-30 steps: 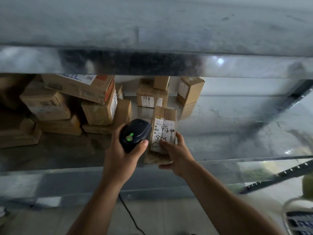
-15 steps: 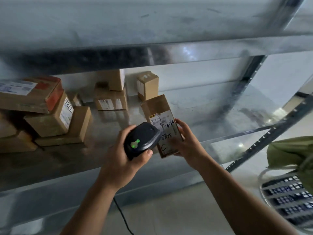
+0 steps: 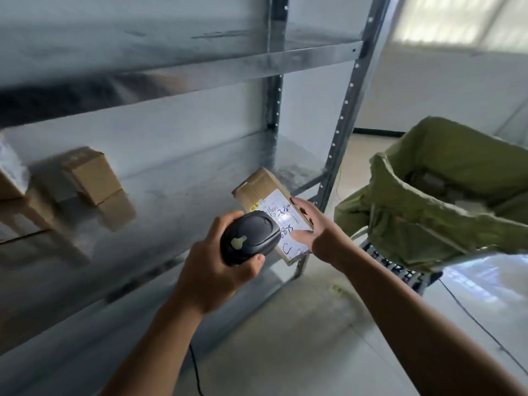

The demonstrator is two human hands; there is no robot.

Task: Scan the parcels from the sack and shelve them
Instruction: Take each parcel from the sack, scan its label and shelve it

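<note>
Now: parcel held label-up beneath the scanner, at the shelf's right end

The parcel [image 3: 258, 190], a flat brown carton, sits tilted over the front right corner of the metal shelf [image 3: 200, 178]. Whether it rests on the shelf or hangs just above it I cannot tell. Its white label [image 3: 281, 208] faces up, most likely so the code can be read.

The right hand [image 3: 311, 230] grips the carton from its right side, thumb laid across the label and fingers curled over the far edge. The left hand [image 3: 217, 270] wraps the black scanner [image 3: 250, 237], whose head overlaps the label's left edge. Both forearms reach forward and converge on the carton.

The green sack [image 3: 428, 212] gapes open just to the right, handy for the next pick. Another small carton [image 3: 88, 172] stands well to the left on the same shelf.
</note>
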